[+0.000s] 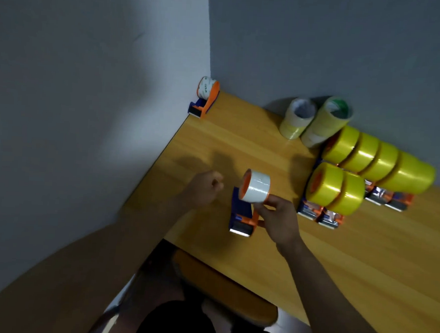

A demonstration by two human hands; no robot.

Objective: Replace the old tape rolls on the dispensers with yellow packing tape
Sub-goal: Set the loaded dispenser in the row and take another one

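Wooden table (241, 142) in grey-walled corner. Dispenser (241, 214), blue and orange, stands near front edge with clear tape roll (257, 188) on it. Right hand (280, 221) grips dispenser at roll's right side, fingertips on roll. Left hand (204, 188) just left of it, fingers curled, holding nothing. Hands apart. Second dispenser (205, 98) in far corner. Yellow rolls (368, 170): six counted, on dispensers at right. Two pale stacks (312, 120) behind.
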